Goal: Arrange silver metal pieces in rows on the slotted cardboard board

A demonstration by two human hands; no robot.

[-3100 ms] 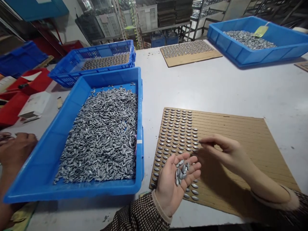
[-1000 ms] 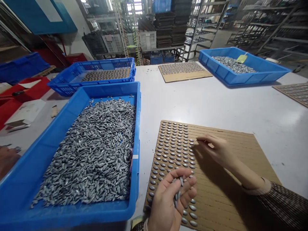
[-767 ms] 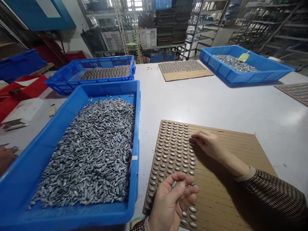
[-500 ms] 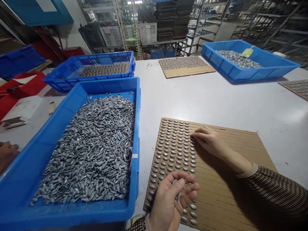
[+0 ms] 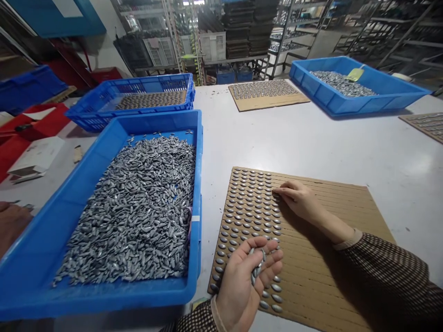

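My left hand (image 5: 244,279) is cupped palm up over the lower part of a slotted cardboard sheet (image 5: 318,258), fingers curled round several small grey spindle-shaped pieces (image 5: 256,266). My right hand (image 5: 300,202) is pinched at the right end of an upper row on the sheet. A dark piece shows partly under its fingertips; whether it is seated in the slot I cannot tell. Columns of the same shiny grey pieces (image 5: 248,203) lie along the sheet's left side, some hidden behind my left hand. Bare slots run across its right side.
A blue tray (image 5: 196,184) heaped with grey pieces stands left of the sheet. Behind it is a blue crate (image 5: 190,92) holding a filled sheet. Another filled sheet (image 5: 273,103) and a second blue tray (image 5: 374,108) stand farther back. Another person's hand (image 5: 12,223) is at the far left.
My left hand's fingers have opened a little, so more of the pieces in its palm show. My right hand stays pinched at nearly the same spot on the sheet. The view has shifted slightly.
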